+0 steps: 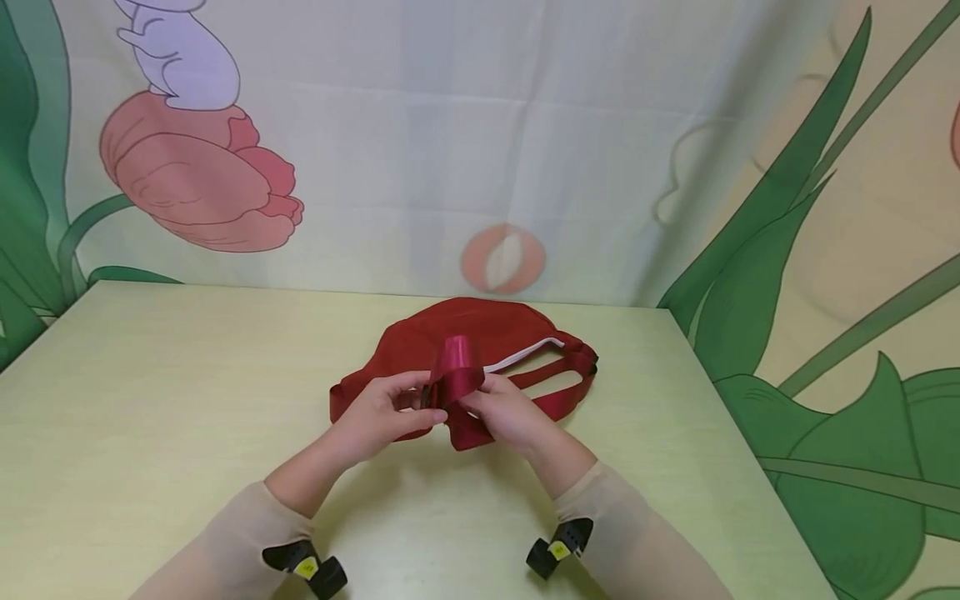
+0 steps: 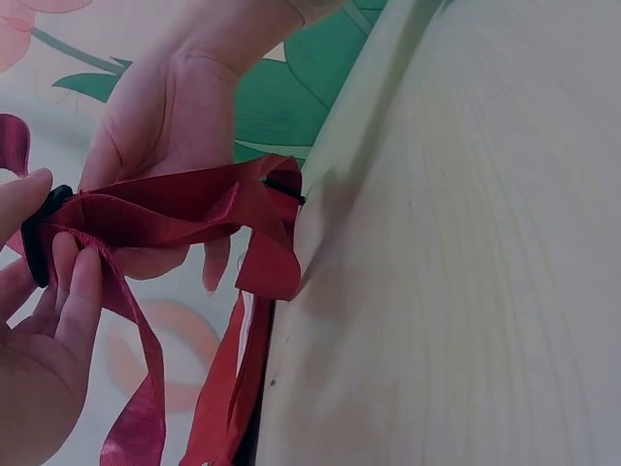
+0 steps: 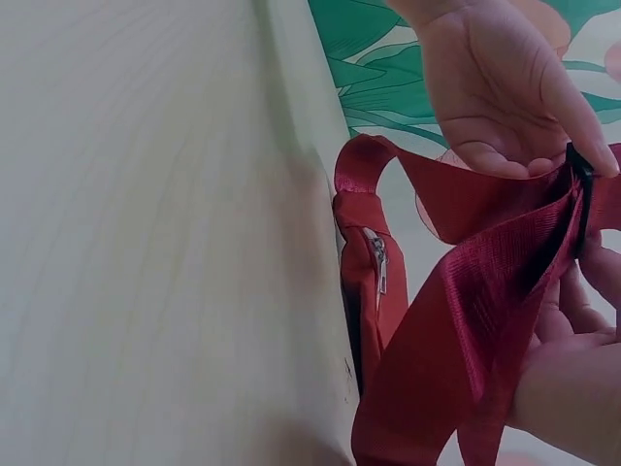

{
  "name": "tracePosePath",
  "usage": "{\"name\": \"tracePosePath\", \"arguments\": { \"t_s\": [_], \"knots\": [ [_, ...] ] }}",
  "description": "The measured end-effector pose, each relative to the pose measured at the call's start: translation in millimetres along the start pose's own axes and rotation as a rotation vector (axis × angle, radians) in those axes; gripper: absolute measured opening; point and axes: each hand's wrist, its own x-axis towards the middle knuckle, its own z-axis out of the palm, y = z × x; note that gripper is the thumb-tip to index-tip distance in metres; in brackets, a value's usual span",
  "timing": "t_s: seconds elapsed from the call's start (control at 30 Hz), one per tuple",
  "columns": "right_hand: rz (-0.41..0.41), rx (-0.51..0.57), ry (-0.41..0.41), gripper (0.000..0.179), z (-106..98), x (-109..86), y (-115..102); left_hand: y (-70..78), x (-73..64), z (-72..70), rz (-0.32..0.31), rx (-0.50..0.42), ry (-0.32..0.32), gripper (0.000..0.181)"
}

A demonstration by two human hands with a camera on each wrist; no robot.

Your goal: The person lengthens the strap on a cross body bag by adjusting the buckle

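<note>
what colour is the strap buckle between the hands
Black; the buckle shows best in the left wrist view.

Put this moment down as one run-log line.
left hand: pinching black buckle | right hand: holding red strap | red bag: lying on table | floral backdrop: behind table

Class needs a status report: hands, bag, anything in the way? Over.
Left hand pinching black buckle; right hand holding red strap. Red bag resting on table. No obstruction seen.
</note>
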Motion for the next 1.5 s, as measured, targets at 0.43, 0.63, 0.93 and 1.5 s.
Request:
{"name": "tracePosePath", "arguments": {
  "t_s": [0.43,0.63,0.93,1.5],
  "knots": [
    [0.009,0.092,-0.033,0.032,-5.3,0.9,-1.9,-2.2,-0.4,0.4,0.05,0.174,0.026,0.037],
    [0.019,0.09,-0.034,0.033,-6.8,-0.4,-1.1,-3.1,-2.1,-2.6,0.03,0.202,0.034,0.043],
    [0.035,0.095,0.002,0.021,-7.6,-2.0,-0.8,-1.5,-2.9,-8.9,0.007,0.289,0.048,0.041],
    [0.045,0.116,-0.025,0.03,-6.6,-0.3,-2.1,-4.9,-0.5,-6.8,0.027,0.29,0.059,0.042]
  ]
}}
